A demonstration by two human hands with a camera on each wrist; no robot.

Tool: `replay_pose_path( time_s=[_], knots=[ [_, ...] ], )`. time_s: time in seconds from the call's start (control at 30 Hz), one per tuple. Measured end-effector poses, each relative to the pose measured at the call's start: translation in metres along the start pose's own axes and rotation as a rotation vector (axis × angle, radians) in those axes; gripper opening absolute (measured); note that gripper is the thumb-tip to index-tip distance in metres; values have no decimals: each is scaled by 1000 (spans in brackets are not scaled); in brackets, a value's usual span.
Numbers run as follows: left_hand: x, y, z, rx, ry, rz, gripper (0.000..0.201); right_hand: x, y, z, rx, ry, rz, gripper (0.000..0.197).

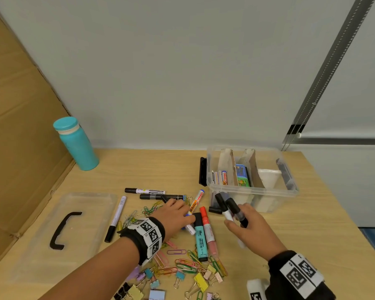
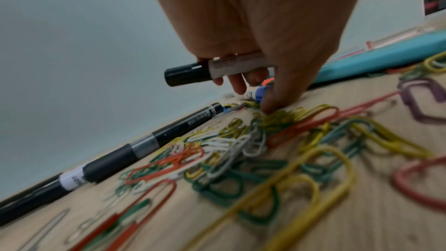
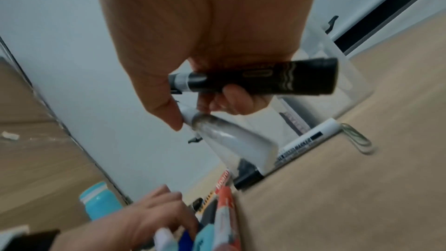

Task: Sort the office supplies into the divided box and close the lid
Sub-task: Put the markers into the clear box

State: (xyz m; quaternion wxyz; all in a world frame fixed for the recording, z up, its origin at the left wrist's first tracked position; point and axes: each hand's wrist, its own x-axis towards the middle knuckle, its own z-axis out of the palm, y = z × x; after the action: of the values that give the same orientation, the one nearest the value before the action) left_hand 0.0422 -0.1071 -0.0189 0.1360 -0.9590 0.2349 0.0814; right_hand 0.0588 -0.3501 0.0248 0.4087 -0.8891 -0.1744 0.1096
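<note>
— Clear plastic, that box (image 1: 254,192); it sits open at the back right of the table (image 1: 312,224), near the wall. Cardboard dividers (image 1: 231,164) split it up. Some markers stand in the left compartment, and a green and blue packet (image 1: 241,175) is in the middle one.

— And the lid?

— The lid (image 1: 74,224) lies flat on the table, well to the left, black handle up.

— What are the hands doing?

— The right hand (image 1: 250,229) is curled round two black-capped markers (image 1: 231,207), held just in front of the box. The right wrist view shows a black marker (image 3: 265,78) across the fingers and a paler one under the thumb.

— The left?

— The left hand (image 1: 174,217) is down among the loose supplies. Its fingers are wrapped round a white marker with a black cap (image 2: 217,69), and the thumb tip touches the pile of paper clips (image 2: 241,150).

— What lies around it?

— A white-board marker (image 1: 195,202), a teal highlighter (image 1: 200,237) and a red marker (image 1: 208,231) lie beside that hand. More black markers (image 1: 160,197) are behind it, and a thin pen (image 1: 115,218) is near the lid. Binder clips (image 1: 178,278) are scattered at the near edge.

— Anything else?

— A teal bottle (image 1: 77,144) stands at the back left, beside a cardboard sheet (image 1: 20,126).
</note>
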Motion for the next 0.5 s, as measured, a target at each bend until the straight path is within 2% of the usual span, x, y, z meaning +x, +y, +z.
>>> replay_pose_path(
  time_s=[0.17,0.3,0.5],
  knots=[
    [1,-3,-2,104,76,110,36,-2,-21,-18,147,45,-101,27],
    [2,-3,-1,104,186,166,38,0,-33,-27,177,134,-187,19],
    [-12,1,0,49,289,102,44,5,-45,-33,207,269,-228,17]
  ],
)
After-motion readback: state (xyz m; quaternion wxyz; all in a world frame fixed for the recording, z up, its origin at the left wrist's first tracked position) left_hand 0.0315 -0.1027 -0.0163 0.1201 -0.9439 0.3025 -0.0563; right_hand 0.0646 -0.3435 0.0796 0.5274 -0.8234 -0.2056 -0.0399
